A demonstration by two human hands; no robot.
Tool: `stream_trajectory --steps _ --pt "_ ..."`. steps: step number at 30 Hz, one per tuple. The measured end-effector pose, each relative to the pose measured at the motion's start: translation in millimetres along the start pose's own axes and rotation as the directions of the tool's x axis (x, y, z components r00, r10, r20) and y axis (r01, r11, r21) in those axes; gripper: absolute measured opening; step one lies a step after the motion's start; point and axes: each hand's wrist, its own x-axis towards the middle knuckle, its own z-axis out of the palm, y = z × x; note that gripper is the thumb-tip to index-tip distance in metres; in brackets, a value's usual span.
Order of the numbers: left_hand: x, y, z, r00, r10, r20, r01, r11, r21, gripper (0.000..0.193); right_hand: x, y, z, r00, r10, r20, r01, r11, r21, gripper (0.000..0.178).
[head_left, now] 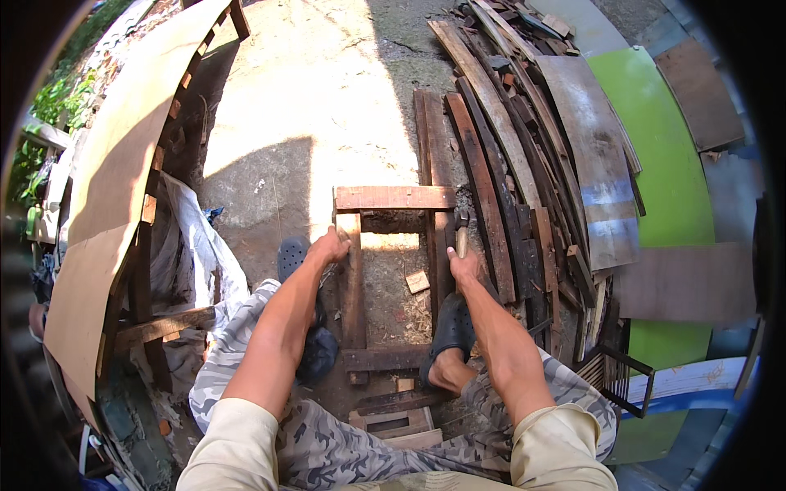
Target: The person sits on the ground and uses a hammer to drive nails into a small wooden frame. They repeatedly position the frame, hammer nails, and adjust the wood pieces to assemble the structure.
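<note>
A wooden frame lies on the ground in front of me, made of reddish-brown beams with crosspieces at the far and near ends. My right hand is closed round the wooden handle of a hammer, its head pointing away from me, beside the frame's right beam. At the upper end of the left beam, my left hand is closed; its fingers are partly hidden and what they grip does not show clearly. My dark clogs stand on either side of the frame.
Long planks and beams are stacked along the right, beside a leaning sheet and a green panel. To the left stands a plywood-topped bench with white plastic sheeting near it. A small wood block and shavings lie inside the frame.
</note>
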Motion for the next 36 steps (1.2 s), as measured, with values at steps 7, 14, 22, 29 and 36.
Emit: stream_trajectory --steps 7,14,22,29,36 --pt "-140 2 52 0.998 -0.045 0.048 0.04 0.994 0.101 0.074 -96 0 -33 0.986 -0.143 -0.088 0.149 0.987 0.066 0.044" --pt "-227 -24 88 0.994 -0.069 -0.084 0.07 0.998 0.005 0.058 -149 14 -75 0.971 -0.231 -0.063 0.233 0.972 0.025 0.044" --pt "-221 -61 121 0.935 -0.104 -0.34 0.007 0.962 -0.274 0.041 -179 38 -88 0.951 -0.308 0.006 0.307 0.95 0.048 0.047" --pt "-224 -38 124 0.929 -0.232 -0.288 0.113 0.919 -0.377 0.048 -172 84 -76 0.989 -0.148 -0.008 0.146 0.981 -0.128 0.048" --pt "-178 -41 160 0.932 -0.31 -0.189 0.21 0.884 -0.417 0.082 -162 98 -52 0.998 -0.055 0.011 0.056 0.971 -0.232 0.061"
